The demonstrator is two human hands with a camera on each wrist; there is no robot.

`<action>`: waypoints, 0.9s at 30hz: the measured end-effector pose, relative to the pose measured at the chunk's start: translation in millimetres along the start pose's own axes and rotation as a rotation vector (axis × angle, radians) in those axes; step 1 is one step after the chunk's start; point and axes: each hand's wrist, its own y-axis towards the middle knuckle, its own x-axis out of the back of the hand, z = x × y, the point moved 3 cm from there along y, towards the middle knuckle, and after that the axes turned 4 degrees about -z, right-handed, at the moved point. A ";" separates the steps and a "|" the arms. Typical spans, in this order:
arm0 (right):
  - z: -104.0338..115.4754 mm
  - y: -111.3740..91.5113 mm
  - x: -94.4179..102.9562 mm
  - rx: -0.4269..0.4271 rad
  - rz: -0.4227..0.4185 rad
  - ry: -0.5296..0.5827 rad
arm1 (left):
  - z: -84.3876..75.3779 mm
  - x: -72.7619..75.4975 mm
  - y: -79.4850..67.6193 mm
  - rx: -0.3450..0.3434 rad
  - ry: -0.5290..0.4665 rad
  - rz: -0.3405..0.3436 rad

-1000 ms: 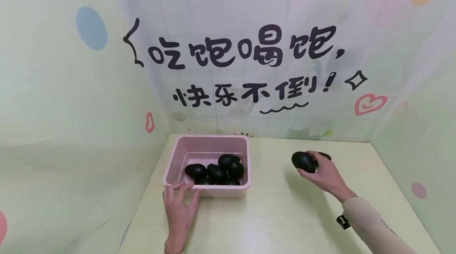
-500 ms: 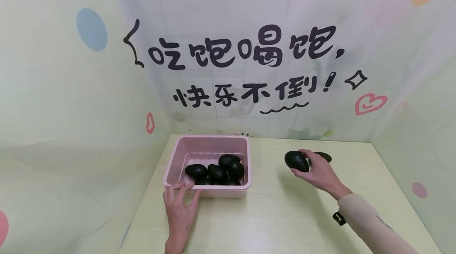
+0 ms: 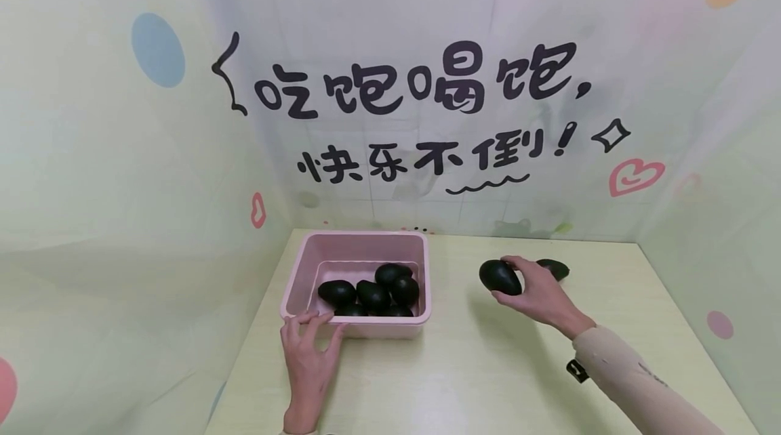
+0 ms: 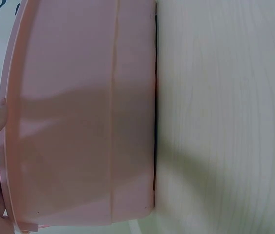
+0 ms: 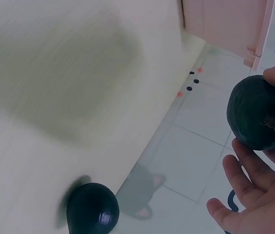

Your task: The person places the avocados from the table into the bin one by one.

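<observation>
A dark green avocado (image 3: 499, 277) is gripped between the thumb and fingers of my right hand (image 3: 539, 293), above the table. In the right wrist view the held avocado (image 5: 259, 113) shows its stem end. Behind the right hand a second avocado (image 3: 554, 269) lies on the table, partly covered by the hand in the head view. My left hand (image 3: 308, 360) holds the front rim of a pink plastic bin (image 3: 378, 330), fingers over the edge and thumb at the outer side. Several avocados (image 3: 372, 296) lie inside the bin; its front wall hides part of some.
The pale wooden table (image 3: 451, 381) meets a printed back curtain (image 3: 390, 22) with black lettering. Curtain walls close off the left (image 3: 122, 218) and right (image 3: 720, 252) sides. The bin's front wall (image 4: 79, 122) stands on the table.
My right hand has moved left with the avocado in its grip, so more of the avocado lying behind it shows. The left hand stays on the bin's rim.
</observation>
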 end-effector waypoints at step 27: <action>25.5 12.2 -3.4 0.103 0.033 -0.027 | -1.2 0.9 1.5 -0.029 0.007 -0.016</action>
